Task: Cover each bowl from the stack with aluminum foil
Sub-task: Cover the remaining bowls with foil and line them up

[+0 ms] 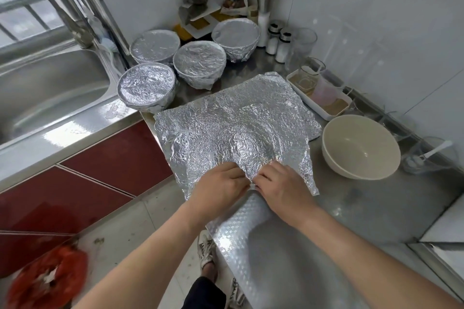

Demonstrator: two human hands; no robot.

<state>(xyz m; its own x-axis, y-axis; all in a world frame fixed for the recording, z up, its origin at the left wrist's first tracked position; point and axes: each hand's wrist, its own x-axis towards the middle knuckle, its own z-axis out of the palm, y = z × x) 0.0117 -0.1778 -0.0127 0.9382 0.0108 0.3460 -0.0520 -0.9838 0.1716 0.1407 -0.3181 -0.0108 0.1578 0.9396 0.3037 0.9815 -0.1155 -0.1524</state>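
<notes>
At nine o'clock of the frame, a steel sink (50, 88) is being shown, with red cabinet doors (100, 158) being seen below it at eight o'clock. At eleven o'clock of the centre, four foil-wrapped bowls (199, 63) are being kept in a tight cluster on the steel worktop (364, 208), each with its foil drawn flat over the rim and crimped down the sides.

The crinkled foil sheet (233, 118) is being spread across the middle of the worktop, just beside the cluster at its five o'clock, and its left edge is being let hang past the worktop's edge. A round bulge (251, 148) is being outlined under the sheet near its six o'clock edge; what is lying beneath is being hidden by the foil.

That near edge is being pinched by both hands at six o'clock of the sheet. The left hand (221, 188) is being held with fingers curled into the foil, and the right hand (281, 188) is being held the same way, the two fingertips' groups almost touching, with a fold of foil being gathered between them.

At three o'clock of the sheet, a bare cream bowl (361, 145) is being left upright, close to the foil's right edge. A white tray (321, 100) carrying a glass jug is being seen at the bowl's eleven o'clock, against the wall.
</notes>
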